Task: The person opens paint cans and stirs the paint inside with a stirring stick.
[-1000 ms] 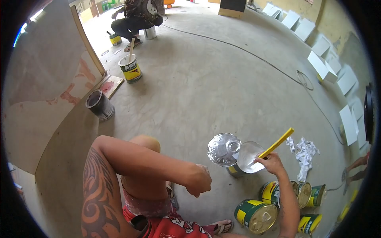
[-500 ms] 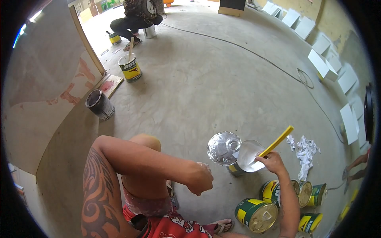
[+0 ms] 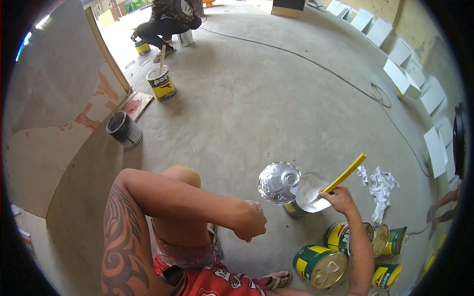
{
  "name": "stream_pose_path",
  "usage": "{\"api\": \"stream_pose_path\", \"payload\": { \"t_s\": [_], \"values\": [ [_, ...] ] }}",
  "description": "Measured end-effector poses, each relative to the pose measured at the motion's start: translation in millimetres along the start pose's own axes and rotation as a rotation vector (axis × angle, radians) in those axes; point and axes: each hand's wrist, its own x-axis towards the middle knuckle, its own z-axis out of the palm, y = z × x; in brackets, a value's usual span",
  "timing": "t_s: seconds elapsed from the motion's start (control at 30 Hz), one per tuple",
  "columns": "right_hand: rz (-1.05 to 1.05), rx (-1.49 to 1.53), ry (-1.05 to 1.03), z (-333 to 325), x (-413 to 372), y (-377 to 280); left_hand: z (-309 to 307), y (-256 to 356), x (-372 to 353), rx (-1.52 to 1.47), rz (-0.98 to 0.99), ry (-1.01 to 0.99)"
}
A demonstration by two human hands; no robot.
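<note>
My right hand (image 3: 337, 198) grips a tool with a flat yellow handle (image 3: 348, 173) near its lower end; its working end is hidden. The fingertips are right at the edge of a pale, whitish round surface (image 3: 310, 195). Left of that sits a shiny silver embossed lid (image 3: 279, 183), overlapping it in this view. Beneath both, part of a green-labelled can (image 3: 293, 209) shows. My left hand (image 3: 251, 221) is closed in a loose fist in front of the knee, to the left of the can, with its palm side hidden.
Yellow-and-green paint cans (image 3: 320, 266) cluster at lower right. Crumpled white paper (image 3: 381, 192) lies beyond my right hand. A stick stands in an open can (image 3: 162, 85); a dark can (image 3: 124, 129) is nearby. A person (image 3: 170, 24) squats behind. A cable (image 3: 296, 55) crosses the floor; white panels (image 3: 402, 79) line the wall.
My hands, the lid and the yellow handle are nearly still, apart from a slight shift of the view. At the back, the squatting person's hand now shows beside the far can.
</note>
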Motion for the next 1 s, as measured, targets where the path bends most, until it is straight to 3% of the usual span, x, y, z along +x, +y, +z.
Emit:
{"api": "stream_pose_path", "payload": {
  "t_s": [0.1,0.13,0.17,0.23,0.3,0.37,0.4,0.43,0.5,0.63,0.67,0.7,0.77,0.9,0.97,1.0],
  "values": [
    [-0.034,-0.158,0.089,-7.5,2.0,-15.5,0.0,0.0,1.8,-0.014,-0.017,-0.023],
    [-0.169,-0.151,0.176,-1.1,2.1,-11.0,-0.1,0.4,1.8,-0.014,-0.014,-0.026],
    [-0.166,-0.149,0.176,9.1,5.1,-3.1,-0.4,0.7,1.6,-0.009,-0.016,-0.023],
    [-0.532,-0.075,0.409,27.2,11.4,9.3,-1.4,1.0,1.2,-0.005,-0.015,-0.020],
    [-0.526,-0.055,0.352,27.4,6.3,4.4,-2.6,1.4,0.9,-0.017,-0.024,-0.036],
    [-0.295,0.353,0.133,28.9,1.6,4.7,-3.1,1.6,0.1,-0.016,-0.016,-0.035],
    [-0.136,0.347,0.061,25.2,2.4,12.6,-3.4,1.3,-0.4,-0.011,-0.011,-0.032],
    [-0.134,0.348,0.061,19.3,1.7,16.6,-2.7,0.8,-0.8,-0.012,-0.010,-0.033],
    [0.035,0.051,-0.038,-3.6,0.0,-5.1,-1.9,0.5,-1.2,-0.003,-0.005,0.007],
    [0.022,-0.167,0.044,-9.6,7.0,-9.5,-9.2,1.3,1.1,-0.019,-0.012,-0.104],
    [-0.105,-0.121,0.122,-1.2,9.4,1.3,-8.6,1.0,2.0,-0.026,-0.022,-0.111],
    [-0.101,-0.118,0.121,6.0,12.6,3.6,-7.9,1.2,2.6,-0.034,-0.030,-0.119],
    [-0.380,-0.130,0.345,24.7,8.9,5.8,-6.3,0.2,-2.4,-0.052,-0.030,-0.089],
    [-0.134,0.179,0.135,28.3,4.0,20.3,-0.8,1.3,-6.4,-0.053,0.002,-0.020],
    [-0.048,0.131,-0.019,11.4,2.0,13.6,-5.0,2.9,-4.8,-0.011,0.041,-0.014],
    [-0.021,0.135,-0.001,0.2,1.7,4.3,-11.3,4.1,-6.6,-0.006,0.027,-0.061]
  ]
}}
